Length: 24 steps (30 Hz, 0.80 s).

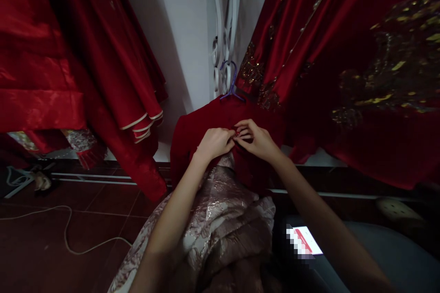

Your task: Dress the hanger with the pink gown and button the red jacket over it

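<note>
A dark red jacket (193,124) hangs in front of me on a purple hanger (235,78). My left hand (216,142) is closed at the front of the jacket, with thumb and fingers pinched on its cloth. From the other side my right hand (256,139) meets it, fingertips pinched at the same spot and the outer fingers bent. A small bright red bit shows between the fingertips, too small to name. Below the hands, shiny pale patterned fabric (220,206) spreads downward; its top passes beneath them.
Red garments with pale trim (140,123) hang at left. Red cloth with gold sequins (388,68) hangs at right. A white scrolled metal frame (222,18) holds the hanger. A lit phone (309,240) lies at lower right. A pale cable (68,233) crosses the tiled floor.
</note>
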Each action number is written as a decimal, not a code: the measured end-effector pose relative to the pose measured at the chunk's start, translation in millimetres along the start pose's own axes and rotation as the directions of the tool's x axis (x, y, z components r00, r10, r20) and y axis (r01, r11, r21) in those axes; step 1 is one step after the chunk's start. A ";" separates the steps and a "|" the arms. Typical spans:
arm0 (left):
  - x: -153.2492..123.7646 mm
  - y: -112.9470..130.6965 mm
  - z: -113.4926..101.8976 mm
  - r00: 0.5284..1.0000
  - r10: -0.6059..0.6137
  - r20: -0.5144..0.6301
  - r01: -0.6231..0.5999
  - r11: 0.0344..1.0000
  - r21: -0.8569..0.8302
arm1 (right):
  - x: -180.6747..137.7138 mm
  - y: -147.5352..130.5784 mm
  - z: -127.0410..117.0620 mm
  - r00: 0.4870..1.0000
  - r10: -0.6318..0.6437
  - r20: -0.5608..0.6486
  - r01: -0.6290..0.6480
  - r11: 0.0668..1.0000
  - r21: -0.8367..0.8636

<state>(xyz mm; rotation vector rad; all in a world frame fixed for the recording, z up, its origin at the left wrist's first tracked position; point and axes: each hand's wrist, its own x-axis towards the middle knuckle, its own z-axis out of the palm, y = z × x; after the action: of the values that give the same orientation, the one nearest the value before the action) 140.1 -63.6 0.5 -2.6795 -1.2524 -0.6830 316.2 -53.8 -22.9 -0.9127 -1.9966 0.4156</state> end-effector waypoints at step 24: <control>-59.4 -10.0 115.3 0.915 -0.401 -0.050 0.239 0.636 -0.734 | -52.6 -9.4 0.6 0.968 0.250 0.008 -0.245 0.940 0.238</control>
<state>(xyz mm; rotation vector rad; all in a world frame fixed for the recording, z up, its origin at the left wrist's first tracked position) 140.0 -66.7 -129.5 -2.7916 -1.6945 -1.8068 329.8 -98.8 -48.3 -1.0126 -1.7694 0.7651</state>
